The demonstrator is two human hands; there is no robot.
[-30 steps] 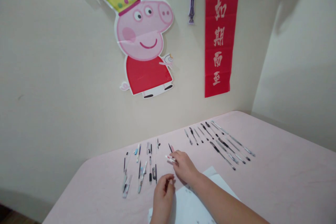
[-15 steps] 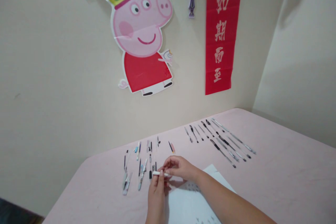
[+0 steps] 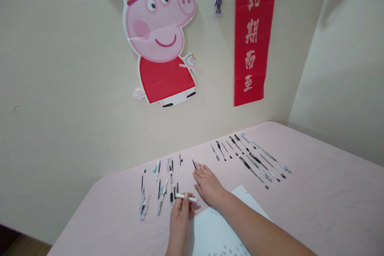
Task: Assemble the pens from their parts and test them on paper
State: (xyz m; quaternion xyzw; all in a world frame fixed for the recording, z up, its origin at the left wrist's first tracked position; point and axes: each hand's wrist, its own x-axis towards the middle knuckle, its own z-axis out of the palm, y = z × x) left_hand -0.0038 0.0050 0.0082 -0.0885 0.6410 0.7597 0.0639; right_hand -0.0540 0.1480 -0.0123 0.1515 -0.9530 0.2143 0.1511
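My left hand [image 3: 180,212] pinches a white pen [image 3: 186,197] between thumb and fingers, level above the table. To its right, my right hand [image 3: 209,187] reaches forward with its fingers stretched out. Its fingertips are at a dark refill [image 3: 194,164] and a pink pen part that they mostly cover. Left of my left hand lie pens, refills and caps in loose groups, among them a white patterned pen [image 3: 162,199] and a clear pen with a black end [image 3: 171,189].
Several clear and black pens [image 3: 254,173] lie in slanted rows at the right. White paper sheets [image 3: 217,230] with small dark marks lie under my right forearm. The pink-covered table [image 3: 324,192] meets a wall bearing a cartoon pig cutout [image 3: 168,80] and a red banner [image 3: 249,56].
My right hand has left the white pen and moved forward to the dark refill and pink part. My left hand still holds the pen. The camera view has shifted slightly.
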